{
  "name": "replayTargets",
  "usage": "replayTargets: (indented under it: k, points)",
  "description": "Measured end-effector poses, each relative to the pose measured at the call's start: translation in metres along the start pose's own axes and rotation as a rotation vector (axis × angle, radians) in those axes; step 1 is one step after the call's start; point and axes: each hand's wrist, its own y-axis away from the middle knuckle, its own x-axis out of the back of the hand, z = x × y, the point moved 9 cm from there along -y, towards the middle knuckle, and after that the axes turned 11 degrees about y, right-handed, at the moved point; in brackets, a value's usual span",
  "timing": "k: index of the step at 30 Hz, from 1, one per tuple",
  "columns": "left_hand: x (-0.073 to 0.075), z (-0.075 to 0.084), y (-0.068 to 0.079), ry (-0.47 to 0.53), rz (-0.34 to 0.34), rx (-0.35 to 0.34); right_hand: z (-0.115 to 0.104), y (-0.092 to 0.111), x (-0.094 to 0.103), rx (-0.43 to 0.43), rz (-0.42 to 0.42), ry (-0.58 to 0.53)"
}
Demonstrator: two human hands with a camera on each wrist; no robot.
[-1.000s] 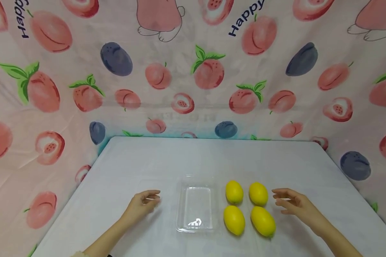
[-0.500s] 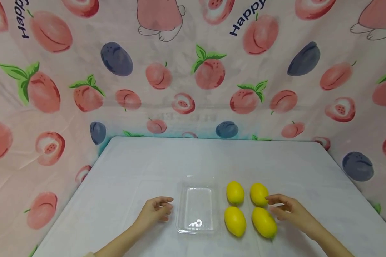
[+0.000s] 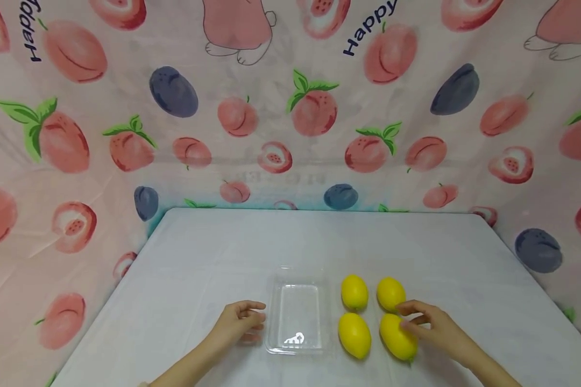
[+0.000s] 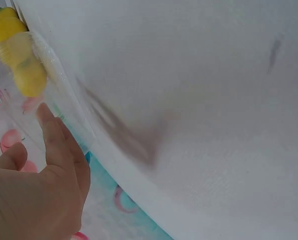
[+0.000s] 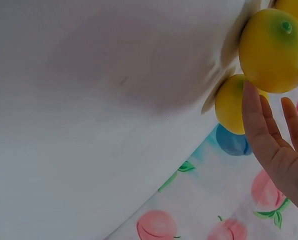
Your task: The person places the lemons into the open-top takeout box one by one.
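Note:
My left hand (image 3: 239, 325) is held low beside a clear plastic box (image 3: 300, 309), fingertips right at its left edge. From the left wrist, the box wall (image 4: 71, 95) rises just beyond the loosely bent fingers, with lemons (image 4: 30, 79) showing through it. Several lemons stand in two columns right of the box. My right hand (image 3: 436, 325) is at the right column: its thumb overlaps the near lemon (image 3: 396, 336) and its forefinger reaches the edge of the far lemon (image 3: 390, 293). In the right wrist view its extended fingers come up to the nearer lemon (image 5: 275, 52).
The left column's lemons (image 3: 354, 292) lie between the box and the right column. All of this stands on a white-covered table (image 3: 213, 242). A fruit-print cloth (image 3: 271, 107) hangs behind the table and along its sides.
My left hand has moved right and slightly nearer, up to the box's edge. My right hand has come left to the right-hand lemons. Box and lemons have stayed put.

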Motion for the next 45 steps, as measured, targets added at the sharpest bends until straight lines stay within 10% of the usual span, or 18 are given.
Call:
replayTargets:
  k: [11,22,45]
  points:
    - [-0.005,-0.006,0.002,0.022,-0.023,0.032,0.010,-0.003,-0.014,-0.162,-0.013,0.044]
    - [-0.010,-0.011,-0.003,0.123,-0.046,0.087,0.011,-0.003,-0.031,-0.152,-0.164,-0.047]
    - [-0.019,-0.012,-0.005,0.214,-0.071,0.126,0.009,-0.006,-0.017,-0.155,-0.110,-0.130]
